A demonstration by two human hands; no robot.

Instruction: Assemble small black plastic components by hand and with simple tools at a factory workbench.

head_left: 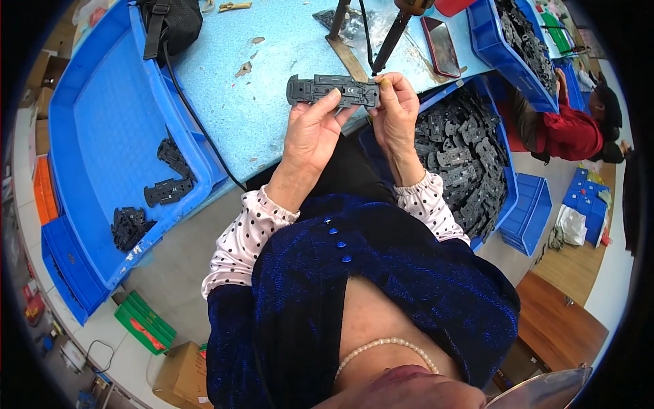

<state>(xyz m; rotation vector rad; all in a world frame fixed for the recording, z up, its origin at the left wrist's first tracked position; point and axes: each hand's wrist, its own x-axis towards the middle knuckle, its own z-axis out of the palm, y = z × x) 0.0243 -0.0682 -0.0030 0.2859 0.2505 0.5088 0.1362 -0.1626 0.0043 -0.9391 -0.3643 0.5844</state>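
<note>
My left hand grips a flat black plastic part, shaped like a toy car chassis, with the thumb lying across its face. At the part's right end, my right hand is closed with thumb and fingers pinched against it; whether a small piece is also between those fingertips cannot be made out. The part is held level above the near edge of the blue table. Just over its right end points the dark tip of a hanging tool that looks like an electric screwdriver.
A blue tray with several black parts stands at the left. By my right arm is a blue bin heaped with similar parts. On the table are a phone, a metal stand and a black bag. A person in red is at the right.
</note>
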